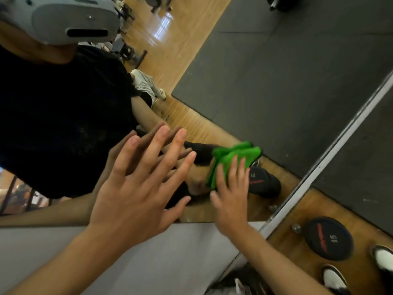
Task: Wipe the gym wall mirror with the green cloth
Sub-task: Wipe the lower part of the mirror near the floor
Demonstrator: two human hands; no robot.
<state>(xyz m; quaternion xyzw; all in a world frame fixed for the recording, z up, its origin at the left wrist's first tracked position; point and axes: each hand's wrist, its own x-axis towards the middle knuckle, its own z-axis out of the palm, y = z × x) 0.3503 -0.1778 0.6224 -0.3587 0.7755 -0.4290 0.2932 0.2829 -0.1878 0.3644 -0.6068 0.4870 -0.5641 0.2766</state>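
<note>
Gym setting: wood floor with dark mats, and a dumbbell lying beside the person's shoes, clear of the work. Above a grey wall band, the left hand is spread with fingers straight and grasps nothing; it appears to rest on the mirror, probably as a brace. The right hand, fingers extended rather than curled, presses the green cloth flat against the glass near the mirror's lower corner, which spreads contact for wiping. Wiping is judged to be in progress.
</note>
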